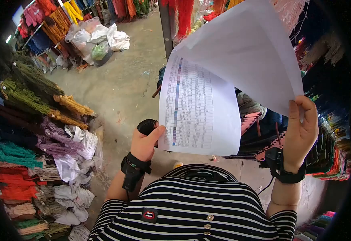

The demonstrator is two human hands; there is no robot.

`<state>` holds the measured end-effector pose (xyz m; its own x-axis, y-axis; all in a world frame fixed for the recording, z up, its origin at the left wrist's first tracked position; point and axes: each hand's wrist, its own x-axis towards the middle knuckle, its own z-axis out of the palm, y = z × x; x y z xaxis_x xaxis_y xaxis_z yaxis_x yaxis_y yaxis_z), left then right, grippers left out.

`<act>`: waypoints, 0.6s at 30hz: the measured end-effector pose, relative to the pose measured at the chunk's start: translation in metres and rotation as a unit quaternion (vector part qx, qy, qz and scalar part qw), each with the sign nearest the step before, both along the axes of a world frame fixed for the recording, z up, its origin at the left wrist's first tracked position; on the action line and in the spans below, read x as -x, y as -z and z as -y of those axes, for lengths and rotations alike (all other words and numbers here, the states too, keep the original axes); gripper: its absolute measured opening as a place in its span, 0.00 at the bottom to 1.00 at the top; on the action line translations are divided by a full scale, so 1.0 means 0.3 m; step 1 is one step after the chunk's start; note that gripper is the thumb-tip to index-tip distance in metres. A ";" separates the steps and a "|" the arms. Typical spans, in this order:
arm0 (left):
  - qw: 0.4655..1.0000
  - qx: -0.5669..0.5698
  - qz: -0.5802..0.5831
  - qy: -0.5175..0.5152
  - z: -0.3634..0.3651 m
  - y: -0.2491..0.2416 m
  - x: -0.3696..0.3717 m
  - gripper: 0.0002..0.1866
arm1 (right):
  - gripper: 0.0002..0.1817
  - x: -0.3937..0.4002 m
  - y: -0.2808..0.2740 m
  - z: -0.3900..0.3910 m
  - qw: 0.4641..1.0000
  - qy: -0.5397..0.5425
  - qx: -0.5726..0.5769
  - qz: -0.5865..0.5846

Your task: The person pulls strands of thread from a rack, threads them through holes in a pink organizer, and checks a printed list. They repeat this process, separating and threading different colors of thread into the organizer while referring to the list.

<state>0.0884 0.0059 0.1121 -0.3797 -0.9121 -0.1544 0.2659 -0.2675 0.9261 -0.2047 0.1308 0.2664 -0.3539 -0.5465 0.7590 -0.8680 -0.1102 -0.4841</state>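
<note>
My left hand [144, 142] pinches the lower left corner of a printed sheet [201, 116] between thumb and fingers. Rows of numbers and a narrow strip of coloured blocks run down this page. A black bundle [147, 126], perhaps yarn, also sits in the curl of that hand. On the right, my right hand [302, 130] grips the corner of an upper page [247, 48], lifted and folded back so that its blank side shows. The two pages meet near the upper left. Black straps with small devices are on both wrists.
Hanks of coloured yarn [15, 186] hang along the left, with white plastic bags [77, 201] beside them. More bags [99, 40] lie on the concrete floor [131, 76] ahead. Behind the paper stands a metal post [166, 28]; a rack of yarn [334, 160] lines the right.
</note>
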 end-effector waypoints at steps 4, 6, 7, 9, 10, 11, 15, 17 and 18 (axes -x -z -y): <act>0.999 -0.017 -0.026 0.017 0.001 0.009 -0.022 0.07 | 0.03 0.000 0.016 -0.001 1.000 0.001 -0.006 -0.008; 0.999 -0.022 -0.036 0.012 0.007 0.013 -0.022 0.10 | 0.04 0.003 0.013 -0.007 1.000 0.004 0.002 -0.024; 0.999 -0.024 -0.042 0.010 0.009 0.014 -0.019 0.12 | 0.04 0.001 0.008 -0.014 1.000 0.003 0.001 -0.017; 0.998 -0.044 -0.031 -0.035 0.004 -0.010 0.013 0.14 | 0.04 -0.006 -0.004 -0.032 1.000 0.001 0.000 -0.002; 0.997 -0.054 -0.025 -0.057 0.004 -0.021 0.024 0.15 | 0.04 -0.008 -0.005 -0.039 1.000 -0.003 0.000 0.004; 0.998 -0.036 -0.035 -0.042 0.011 -0.020 0.022 0.16 | 0.04 -0.009 -0.006 -0.047 1.000 -0.007 0.001 0.010; 0.999 0.014 -0.050 -0.012 0.038 -0.031 0.026 0.19 | 0.05 0.008 -0.008 -0.066 0.995 -0.016 0.010 -0.098; 0.998 0.008 -0.062 -0.005 0.052 -0.035 0.033 0.20 | 0.06 -0.011 -0.014 -0.089 0.998 -0.019 0.001 -0.059; 0.997 -0.004 -0.079 0.003 0.064 -0.027 0.038 0.20 | 0.06 -0.017 -0.016 -0.098 0.999 -0.021 -0.004 -0.039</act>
<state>0.0771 -0.0132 0.1201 -0.4051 -0.9088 -0.0995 0.4064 -0.2765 0.8708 -0.1995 0.1602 0.2712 -0.2703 -0.5660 0.7788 -0.8975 -0.1446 -0.4166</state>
